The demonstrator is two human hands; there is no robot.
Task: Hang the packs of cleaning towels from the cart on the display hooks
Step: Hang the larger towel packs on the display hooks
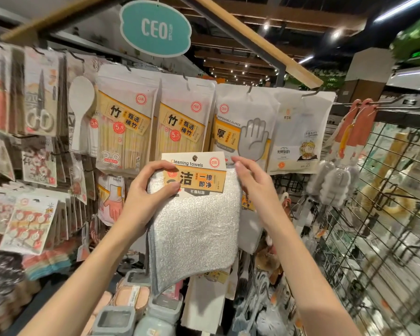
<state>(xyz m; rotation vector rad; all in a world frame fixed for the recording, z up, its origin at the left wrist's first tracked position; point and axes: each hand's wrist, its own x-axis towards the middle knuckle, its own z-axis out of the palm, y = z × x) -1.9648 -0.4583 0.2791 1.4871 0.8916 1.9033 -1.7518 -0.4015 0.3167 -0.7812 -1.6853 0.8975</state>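
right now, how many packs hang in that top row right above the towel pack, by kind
bamboo stick packs: 2
disposable gloves pack: 1
white pack with a cartoon figure: 1
total: 4
The cleaning towels pack is apart from these, held by the left hand and right hand.

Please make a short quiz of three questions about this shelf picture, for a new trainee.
1. True or false: both hands are on the towel pack.
2. Which pack hangs directly above the towel pack's card? A) scissors B) bamboo sticks C) brushes
3. Fill in: the hole in the card is for the display ____.

Key
1. True: the left hand pinches the card's left side, and the right hand holds the pack's upper right corner.
2. B, the bamboo sticks.
3. hook
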